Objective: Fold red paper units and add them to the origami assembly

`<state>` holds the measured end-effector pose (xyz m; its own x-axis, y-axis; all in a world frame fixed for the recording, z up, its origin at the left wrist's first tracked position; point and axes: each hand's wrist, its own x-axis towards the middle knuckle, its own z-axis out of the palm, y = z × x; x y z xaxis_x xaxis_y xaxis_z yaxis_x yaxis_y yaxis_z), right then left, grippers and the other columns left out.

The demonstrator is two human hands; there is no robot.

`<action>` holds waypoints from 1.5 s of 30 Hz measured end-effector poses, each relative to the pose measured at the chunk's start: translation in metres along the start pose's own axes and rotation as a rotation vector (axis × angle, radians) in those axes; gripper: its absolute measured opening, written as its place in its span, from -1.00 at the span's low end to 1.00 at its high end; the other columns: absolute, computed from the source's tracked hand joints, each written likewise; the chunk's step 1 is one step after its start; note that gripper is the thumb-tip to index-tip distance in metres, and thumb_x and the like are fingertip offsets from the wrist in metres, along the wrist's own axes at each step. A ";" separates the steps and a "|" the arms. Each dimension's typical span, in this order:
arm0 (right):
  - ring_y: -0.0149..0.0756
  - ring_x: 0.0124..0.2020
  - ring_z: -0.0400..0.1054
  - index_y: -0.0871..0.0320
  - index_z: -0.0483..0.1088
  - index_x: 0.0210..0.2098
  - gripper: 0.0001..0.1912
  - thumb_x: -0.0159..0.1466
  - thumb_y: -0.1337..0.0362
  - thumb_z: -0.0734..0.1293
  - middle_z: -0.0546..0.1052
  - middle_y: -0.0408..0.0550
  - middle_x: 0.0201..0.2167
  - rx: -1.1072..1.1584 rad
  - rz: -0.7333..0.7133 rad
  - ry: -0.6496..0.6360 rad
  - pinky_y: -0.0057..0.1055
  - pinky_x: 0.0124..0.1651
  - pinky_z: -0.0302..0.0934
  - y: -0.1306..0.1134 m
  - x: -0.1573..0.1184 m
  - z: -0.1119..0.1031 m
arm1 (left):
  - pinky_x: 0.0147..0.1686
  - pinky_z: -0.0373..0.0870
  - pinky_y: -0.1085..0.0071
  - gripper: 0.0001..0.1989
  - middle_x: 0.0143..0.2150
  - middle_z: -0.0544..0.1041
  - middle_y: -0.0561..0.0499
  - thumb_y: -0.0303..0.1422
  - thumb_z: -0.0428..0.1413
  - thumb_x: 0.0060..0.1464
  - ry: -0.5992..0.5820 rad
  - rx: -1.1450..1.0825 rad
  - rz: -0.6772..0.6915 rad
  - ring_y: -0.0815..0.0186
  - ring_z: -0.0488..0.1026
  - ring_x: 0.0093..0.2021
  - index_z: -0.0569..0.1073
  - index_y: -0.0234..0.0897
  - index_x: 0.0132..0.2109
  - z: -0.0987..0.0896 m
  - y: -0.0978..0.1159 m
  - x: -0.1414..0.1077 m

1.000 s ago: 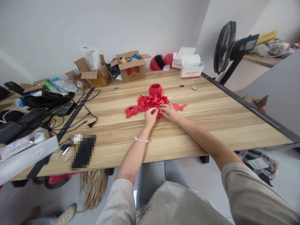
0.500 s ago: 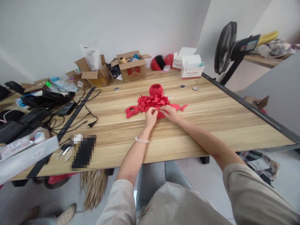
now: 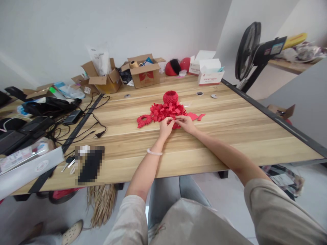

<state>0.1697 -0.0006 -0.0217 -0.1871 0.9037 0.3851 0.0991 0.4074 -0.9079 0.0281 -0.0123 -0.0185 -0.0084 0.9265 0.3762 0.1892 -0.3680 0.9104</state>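
Pile before ring bowl; open ring left of pile.

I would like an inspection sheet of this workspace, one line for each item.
Surface: pale wood-grain table; no spill seen.
Work things: red bowl-like piece behind a pile of red pieces; red ring-like piece left of the pile.
Clutter: open cardboard boxes and sticky-note boxes at the back; more items crowd the left side.
Hands: left hand and right hand close together at the pile's near edge; grip too small to tell.
Cables: black, tangled on the left, with a plug on the table.
Surroundings: black fan beyond the right edge.
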 end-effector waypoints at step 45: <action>-0.26 -0.41 0.46 0.23 0.47 -0.21 -0.56 -0.01 0.09 0.41 0.58 0.05 -0.30 0.127 0.125 0.014 -0.33 -0.34 0.40 0.005 0.003 -0.004 | -0.06 0.39 0.27 -0.86 -0.22 0.58 -0.13 -0.37 0.14 0.01 0.017 0.249 0.044 0.22 0.51 -0.18 0.57 -0.32 -0.36 -0.003 0.009 -0.002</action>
<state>0.1733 0.0046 -0.0242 -0.1677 0.9484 0.2690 -0.0036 0.2723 -0.9622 0.0265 -0.0173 -0.0108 -0.0104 0.9078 0.4193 0.4257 -0.3754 0.8233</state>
